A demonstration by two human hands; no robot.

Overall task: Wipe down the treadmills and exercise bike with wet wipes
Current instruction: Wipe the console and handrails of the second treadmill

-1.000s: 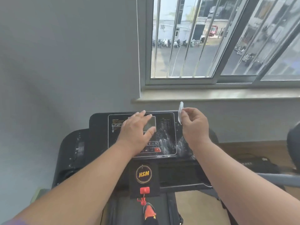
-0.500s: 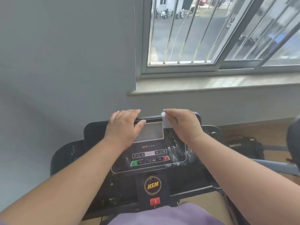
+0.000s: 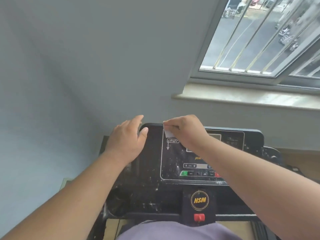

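Observation:
A black treadmill console with a white-outlined control panel, green and red buttons and an HSM logo fills the lower middle of the view. My right hand pinches a small white wet wipe and holds it against the panel's upper left corner. My left hand lies over the console's top left corner with fingers straight and thumb spread, holding nothing. White specks and smears cover the console's surface.
A grey wall stands close behind the console. A barred window with a stone sill sits at the upper right. A red safety key hangs below the logo. My purple shirt shows at the bottom edge.
Both hands have slid left along the console's top edge, the wipe going from the display area to the panel's upper left corner. My head has moved closer and turned left.

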